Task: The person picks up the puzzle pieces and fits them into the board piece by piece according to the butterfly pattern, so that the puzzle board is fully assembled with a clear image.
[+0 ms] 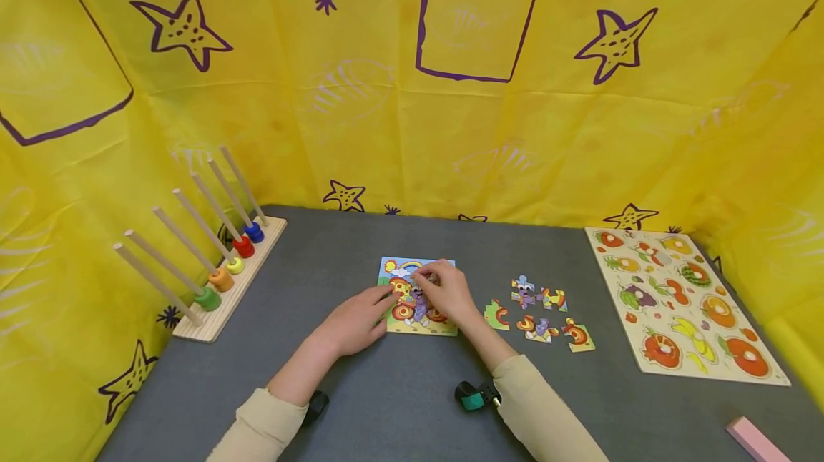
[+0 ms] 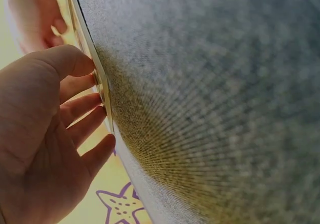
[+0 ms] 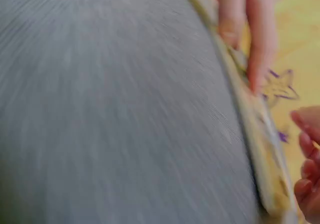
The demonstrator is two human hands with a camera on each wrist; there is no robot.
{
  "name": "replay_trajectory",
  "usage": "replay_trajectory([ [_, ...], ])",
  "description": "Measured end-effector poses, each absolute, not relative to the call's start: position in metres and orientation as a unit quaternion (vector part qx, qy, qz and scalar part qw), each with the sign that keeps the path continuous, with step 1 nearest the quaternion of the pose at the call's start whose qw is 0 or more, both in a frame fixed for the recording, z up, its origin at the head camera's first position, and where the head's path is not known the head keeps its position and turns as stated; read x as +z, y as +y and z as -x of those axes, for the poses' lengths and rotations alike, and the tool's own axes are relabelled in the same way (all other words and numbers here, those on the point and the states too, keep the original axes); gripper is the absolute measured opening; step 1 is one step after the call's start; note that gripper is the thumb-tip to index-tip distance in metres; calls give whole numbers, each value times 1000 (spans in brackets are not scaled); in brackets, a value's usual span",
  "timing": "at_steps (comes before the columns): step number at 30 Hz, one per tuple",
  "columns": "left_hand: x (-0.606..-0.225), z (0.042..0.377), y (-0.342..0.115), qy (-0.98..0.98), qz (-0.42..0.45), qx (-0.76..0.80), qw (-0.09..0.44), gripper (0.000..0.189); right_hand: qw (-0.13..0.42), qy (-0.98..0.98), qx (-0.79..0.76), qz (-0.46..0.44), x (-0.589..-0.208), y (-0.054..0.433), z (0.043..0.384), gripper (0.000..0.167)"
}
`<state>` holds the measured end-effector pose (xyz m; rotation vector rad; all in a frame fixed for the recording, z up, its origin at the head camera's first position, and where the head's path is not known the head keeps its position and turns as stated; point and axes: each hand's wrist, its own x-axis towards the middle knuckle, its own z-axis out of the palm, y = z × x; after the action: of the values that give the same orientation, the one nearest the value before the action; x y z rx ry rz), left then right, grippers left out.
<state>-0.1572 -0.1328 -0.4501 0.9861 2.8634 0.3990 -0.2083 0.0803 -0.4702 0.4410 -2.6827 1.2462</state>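
Right now, from where I stand, a small picture puzzle board point(image 1: 418, 330) lies flat in the middle of the grey desk point(image 1: 393, 405), between two hands. Over its far right part the right hand point(image 1: 450, 294) reaches in, hiding that corner; thumb and finger pinch a small, blurred puzzle piece point(image 3: 240, 58). Fingers loosely bent, the left hand point(image 1: 354, 319) touches the board's left side and covers some of its edge.

Beyond the right forearm, five or so loose pieces point(image 1: 581, 335) are scattered on the desk, the nearest ones close to the board. A black and green gadget point(image 1: 475, 396) sits under the right wrist.

Farther right, slanting away, is a fruit board point(image 1: 649, 319) filled with pictures of bananas, grapes, cherries and other fruit; a pink block point(image 1: 756, 439) rests nearer the desk's front. Well apart on the left stands a wooden ring stand point(image 1: 244, 274), its row of upright pegs carrying green, orange, yellow, red and blue rings low down. Behind everything hangs a yellow curtain point(image 1: 386, 133) with purple starfish.
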Motion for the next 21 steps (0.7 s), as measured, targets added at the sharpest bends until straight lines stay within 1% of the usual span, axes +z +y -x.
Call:
replay_trajectory([
  [3,-452,159,-131,937,-326,116,35,46,98,-883,446,-110,-462,111,209,12],
  [5,-452,159,-130,937,-329,115,33,46,102,-889,436,-97,-458,138,209,12],
  [8,-452,160,-131,933,-338,116,33,45,86,-912,390,-93,-454,181,207,18],
  [12,-451,160,-131,931,-340,122,52,47,51,-944,317,-78,-454,228,200,36],
  [14,-451,160,-130,931,-335,128,65,47,29,-953,294,-66,-454,242,196,45],
  [16,-452,160,-130,933,-325,133,77,47,13,-957,283,-60,-454,251,193,50],
  [18,-452,160,-129,934,-320,136,82,48,2,-958,281,-62,-455,255,191,51],
  [21,-453,161,-129,935,-314,141,86,49,-5,-956,285,-62,-455,256,191,48],
])
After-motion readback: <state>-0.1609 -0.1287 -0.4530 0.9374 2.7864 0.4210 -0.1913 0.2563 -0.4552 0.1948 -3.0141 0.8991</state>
